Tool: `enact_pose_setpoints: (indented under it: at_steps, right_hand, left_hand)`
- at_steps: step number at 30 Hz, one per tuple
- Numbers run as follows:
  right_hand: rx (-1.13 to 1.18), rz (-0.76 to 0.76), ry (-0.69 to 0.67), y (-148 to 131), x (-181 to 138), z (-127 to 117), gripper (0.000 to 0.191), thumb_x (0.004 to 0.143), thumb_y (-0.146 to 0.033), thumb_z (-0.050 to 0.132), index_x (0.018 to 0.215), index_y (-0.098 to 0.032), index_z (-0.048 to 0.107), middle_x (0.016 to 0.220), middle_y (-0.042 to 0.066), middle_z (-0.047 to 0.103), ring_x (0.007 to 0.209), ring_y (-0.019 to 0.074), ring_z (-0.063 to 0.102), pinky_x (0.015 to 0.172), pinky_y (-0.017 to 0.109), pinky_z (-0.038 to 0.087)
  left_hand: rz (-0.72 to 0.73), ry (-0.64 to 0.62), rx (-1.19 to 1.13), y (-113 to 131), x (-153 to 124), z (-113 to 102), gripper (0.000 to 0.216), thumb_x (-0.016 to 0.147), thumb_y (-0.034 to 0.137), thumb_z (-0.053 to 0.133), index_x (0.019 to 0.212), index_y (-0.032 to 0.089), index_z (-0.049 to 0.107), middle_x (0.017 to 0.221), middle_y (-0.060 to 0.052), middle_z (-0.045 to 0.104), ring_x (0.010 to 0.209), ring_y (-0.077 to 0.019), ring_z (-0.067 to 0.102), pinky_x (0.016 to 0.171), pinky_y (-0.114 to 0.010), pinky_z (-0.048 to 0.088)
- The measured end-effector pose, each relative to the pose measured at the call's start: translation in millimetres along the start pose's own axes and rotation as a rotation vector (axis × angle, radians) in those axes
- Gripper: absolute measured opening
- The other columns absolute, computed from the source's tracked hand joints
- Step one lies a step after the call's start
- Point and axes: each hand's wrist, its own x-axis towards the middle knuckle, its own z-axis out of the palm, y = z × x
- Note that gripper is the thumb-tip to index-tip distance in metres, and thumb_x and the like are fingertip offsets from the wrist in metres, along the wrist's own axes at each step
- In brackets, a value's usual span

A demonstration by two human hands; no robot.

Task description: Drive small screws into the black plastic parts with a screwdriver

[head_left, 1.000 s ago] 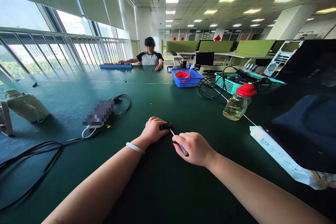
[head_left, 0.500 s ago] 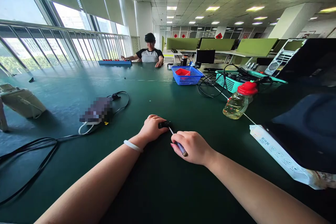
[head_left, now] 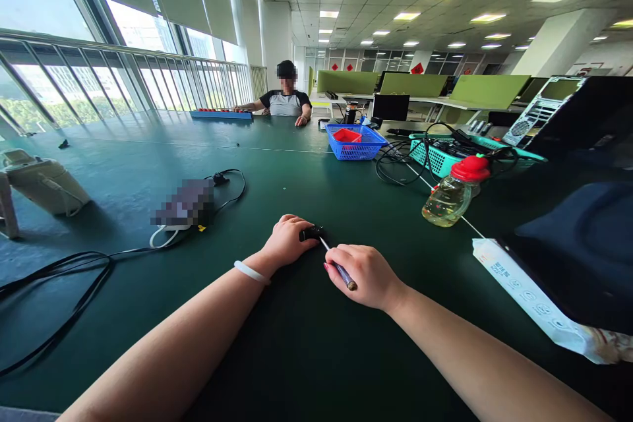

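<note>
Left hand (head_left: 287, 242) pinning a small black part (head_left: 311, 233) to the green table (head_left: 306, 336), right hand (head_left: 363, 275) gripping a thin screwdriver (head_left: 339, 268) touching it, bottle (head_left: 452, 194) beyond the right hand

matt green table (head_left: 306, 356), glossy plastic bottle (head_left: 448, 198)

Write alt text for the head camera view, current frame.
The left hand pins a small black part on a green table while the right hand holds a thin tool with its tip at the part. A bottle with a red cap and a blue basket stand beyond; another person sits at the far end.
</note>
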Motion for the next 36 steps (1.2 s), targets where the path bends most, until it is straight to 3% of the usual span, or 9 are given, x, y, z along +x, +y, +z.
enact_pose_setpoints:
  at_steps: [30,36]
  right_hand:
    - [0.028,0.014,0.018,9,-1,-4,0.011,0.090,-0.017,0.048,0.082,-0.020,0.056,0.070,0.001,0.062,0.061,0.0131,0.059,0.062,0.025,0.041]
    - [0.047,0.024,-0.006,10,-1,-3,0.010,0.089,-0.017,0.050,0.082,-0.020,0.056,0.071,0.000,0.061,0.062,0.0128,0.059,0.062,0.024,0.041]
  left_hand:
    - [-0.003,-0.014,-0.017,2,-2,-2,0.035,0.080,0.040,0.072,0.111,0.025,0.073,0.118,-0.006,0.072,0.121,-0.0297,0.056,0.108,-0.045,0.042]
    - [0.067,-0.057,-0.072,1,-3,-5,0.034,0.078,0.038,0.074,0.110,0.028,0.074,0.120,-0.005,0.070,0.122,-0.0287,0.055,0.109,-0.046,0.040]
